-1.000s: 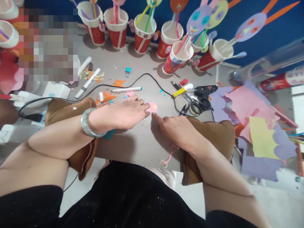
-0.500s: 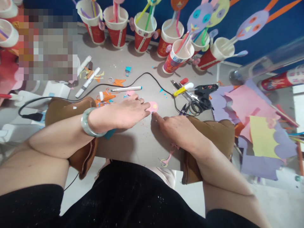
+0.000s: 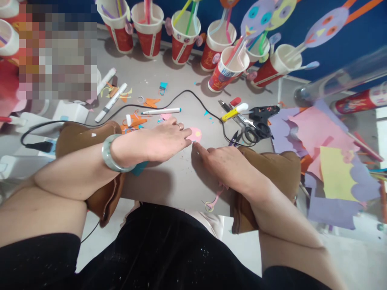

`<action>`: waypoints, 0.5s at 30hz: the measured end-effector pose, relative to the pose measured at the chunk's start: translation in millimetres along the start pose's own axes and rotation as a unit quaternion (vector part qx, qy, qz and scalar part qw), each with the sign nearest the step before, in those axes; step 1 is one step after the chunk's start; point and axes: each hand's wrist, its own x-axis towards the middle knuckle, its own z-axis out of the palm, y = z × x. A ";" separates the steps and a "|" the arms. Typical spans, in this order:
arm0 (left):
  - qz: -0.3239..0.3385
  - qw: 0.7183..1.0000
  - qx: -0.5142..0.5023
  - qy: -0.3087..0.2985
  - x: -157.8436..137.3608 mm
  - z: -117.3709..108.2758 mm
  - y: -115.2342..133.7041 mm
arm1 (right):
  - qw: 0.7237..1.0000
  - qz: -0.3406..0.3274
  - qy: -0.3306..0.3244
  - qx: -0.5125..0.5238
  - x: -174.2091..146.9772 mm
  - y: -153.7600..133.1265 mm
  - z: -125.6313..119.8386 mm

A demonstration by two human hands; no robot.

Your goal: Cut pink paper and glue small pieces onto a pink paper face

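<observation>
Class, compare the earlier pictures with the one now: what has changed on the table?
Only the view shifted slightly: the paper cups sit a little higher in the picture. No object visibly moved on the table. The left hand and right hand stay at the pink paper piece; the glue gun lies as before.

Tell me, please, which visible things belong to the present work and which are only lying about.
Seemingly part of the work:
- pink paper piece, being touched
- its yellow spot

Seemingly just lying about:
- teal-ended marker
- black-handled scissors
- yellow sheet
- orange scraps
</observation>
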 end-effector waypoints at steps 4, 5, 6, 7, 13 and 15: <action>0.001 1.000 -0.025 0.000 -0.5 1.8 -4.0 | 1.000 -0.023 0.006 0.000 -4.5 -2.3 -3.3; 0.003 1.000 -0.027 -0.004 -0.3 1.7 -4.6 | 1.000 -0.027 0.007 -0.001 -5.3 -2.7 -4.1; 0.003 1.000 -0.029 -0.009 -0.1 1.4 -4.9 | 1.000 -0.029 0.009 -0.002 -5.9 -3.0 -4.8; 0.001 0.999 -0.030 -0.013 0.2 0.6 -4.9 | 1.000 -0.029 0.009 -0.003 -6.4 -3.3 -5.4; -0.011 0.998 -0.038 -0.049 1.7 -9.5 -1.3 | 1.000 -0.011 0.003 -0.008 -4.2 -3.1 -4.7; 0.000 0.998 -0.027 -0.052 1.3 -10.5 -0.7 | 1.000 -0.006 0.006 -0.005 -2.1 -2.0 -2.2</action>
